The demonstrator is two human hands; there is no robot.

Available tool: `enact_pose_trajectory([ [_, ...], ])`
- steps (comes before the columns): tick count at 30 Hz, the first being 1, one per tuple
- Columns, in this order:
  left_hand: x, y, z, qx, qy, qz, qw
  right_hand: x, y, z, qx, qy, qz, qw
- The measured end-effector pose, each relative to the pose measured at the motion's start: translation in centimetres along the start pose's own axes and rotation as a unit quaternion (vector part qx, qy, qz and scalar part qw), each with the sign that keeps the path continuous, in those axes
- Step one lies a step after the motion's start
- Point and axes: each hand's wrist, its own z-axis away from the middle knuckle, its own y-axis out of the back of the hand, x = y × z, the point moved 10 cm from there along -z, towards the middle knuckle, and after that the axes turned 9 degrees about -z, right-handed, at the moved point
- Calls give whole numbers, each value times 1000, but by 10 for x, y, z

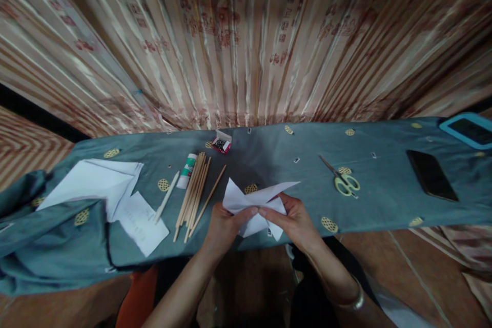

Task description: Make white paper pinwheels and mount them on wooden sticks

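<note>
Just above the front edge of the cloth-covered table, a folded white paper pinwheel [261, 197] with pointed corners is held between both hands. My left hand [227, 223] is closed on its left side, the thumb pressing at the middle. My right hand [294, 218] grips the right side, and its thumb meets the left thumb at the centre. The fingers behind the paper are mostly hidden. Closest to my left hand lies a single wooden stick [207, 202], beside a bundle of several wooden sticks [193, 192].
A glue stick [187, 170], a white pen [167, 197], a written note [143, 225] and white paper sheets [90, 180] lie left. A small open box of pins [222, 142] sits behind. Scissors [343, 180], a phone [431, 175] and a blue-framed tablet [453, 124] lie right. A curtain [246, 51] hangs behind.
</note>
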Motion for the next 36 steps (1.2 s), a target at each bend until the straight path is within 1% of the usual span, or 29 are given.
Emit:
enact_pose_trajectory([
  [5, 0, 0, 0, -5, 1, -12, 1000, -1, -4, 0, -15, -6, 0, 1000],
  [13, 3, 0, 0, -5, -1, -20, 1000, 3, -2, 0, -8, -17, -22, 1000],
  [18, 0, 1, 1, 2, 8, -39, 999, 4, -1, 0, -6, -18, -20, 1000],
  [25, 4, 0, 2, -1, -4, -32, 999, 6, 1, 0, 0, -16, -24, 1000],
  [32, 5, -2, 2, -3, 8, -36, 999, 2, -2, 0, 0, -17, -18, 1000],
  [36, 3, -1, 1, 3, 9, -17, 1000, 3, 0, 0, 10, -14, -21, 1000],
])
